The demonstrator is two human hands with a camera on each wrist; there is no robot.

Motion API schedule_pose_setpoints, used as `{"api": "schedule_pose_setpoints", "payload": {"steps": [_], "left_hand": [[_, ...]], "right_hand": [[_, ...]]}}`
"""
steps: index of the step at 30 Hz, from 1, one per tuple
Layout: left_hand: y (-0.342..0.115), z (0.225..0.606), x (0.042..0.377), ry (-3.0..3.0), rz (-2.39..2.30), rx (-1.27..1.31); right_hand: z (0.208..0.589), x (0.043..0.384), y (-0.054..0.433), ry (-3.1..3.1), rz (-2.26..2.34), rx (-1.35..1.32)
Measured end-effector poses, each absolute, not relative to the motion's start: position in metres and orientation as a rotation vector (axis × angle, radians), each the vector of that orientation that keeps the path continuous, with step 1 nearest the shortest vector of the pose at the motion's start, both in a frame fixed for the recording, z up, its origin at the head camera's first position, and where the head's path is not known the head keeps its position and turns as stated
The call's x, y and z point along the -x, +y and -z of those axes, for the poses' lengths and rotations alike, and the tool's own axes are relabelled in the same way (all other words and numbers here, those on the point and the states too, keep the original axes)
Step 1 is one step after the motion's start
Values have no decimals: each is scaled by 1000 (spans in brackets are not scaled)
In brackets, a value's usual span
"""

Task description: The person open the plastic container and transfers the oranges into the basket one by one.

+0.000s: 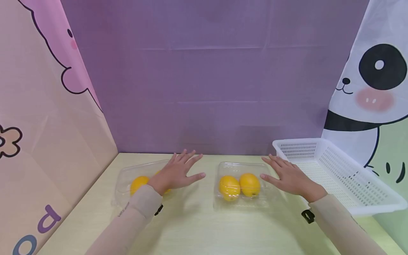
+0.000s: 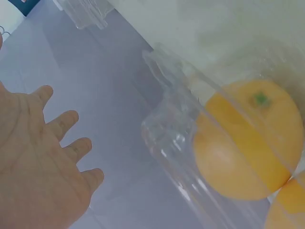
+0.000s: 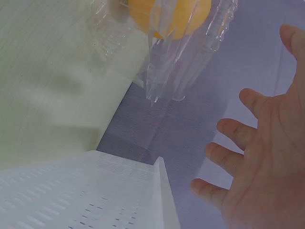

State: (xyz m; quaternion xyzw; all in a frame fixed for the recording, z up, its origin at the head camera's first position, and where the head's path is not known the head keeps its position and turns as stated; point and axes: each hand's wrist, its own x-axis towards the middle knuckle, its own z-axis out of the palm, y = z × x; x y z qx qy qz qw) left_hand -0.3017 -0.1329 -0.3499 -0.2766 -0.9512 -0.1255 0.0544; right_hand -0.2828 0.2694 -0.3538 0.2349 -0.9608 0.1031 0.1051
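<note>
Both hands are raised above the table with spread fingers and nothing in them. In the head view the left hand (image 1: 176, 172) overlaps a clear plastic clamshell box (image 1: 122, 180) at the left, partly hiding the yellow-orange fruit (image 1: 139, 184) inside; the left wrist view shows one fruit (image 2: 248, 138) close, with a green stem spot. A second clear clamshell box (image 1: 236, 166) stands in the middle, holding two oranges (image 1: 229, 188). The right hand (image 1: 288, 177) hovers between this box and a white perforated basket (image 1: 350, 177), its thumb near the box's right edge.
The white basket fills the table's right side against a panda-print cloth (image 1: 353, 106). A purple cloth (image 1: 223, 78) hangs along the back edge, and a printed pink cloth (image 1: 57, 141) borders the left. The pale wooden table (image 1: 229, 230) extends in front of the boxes.
</note>
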Motion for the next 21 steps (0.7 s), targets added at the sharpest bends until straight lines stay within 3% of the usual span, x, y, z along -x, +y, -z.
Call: {"api": "schedule_pose_setpoints", "payload": {"steps": [21], "left_hand": [[-117, 363, 296, -2821, 401, 909]], "right_hand": [[366, 273, 273, -2799, -380, -727]]}}
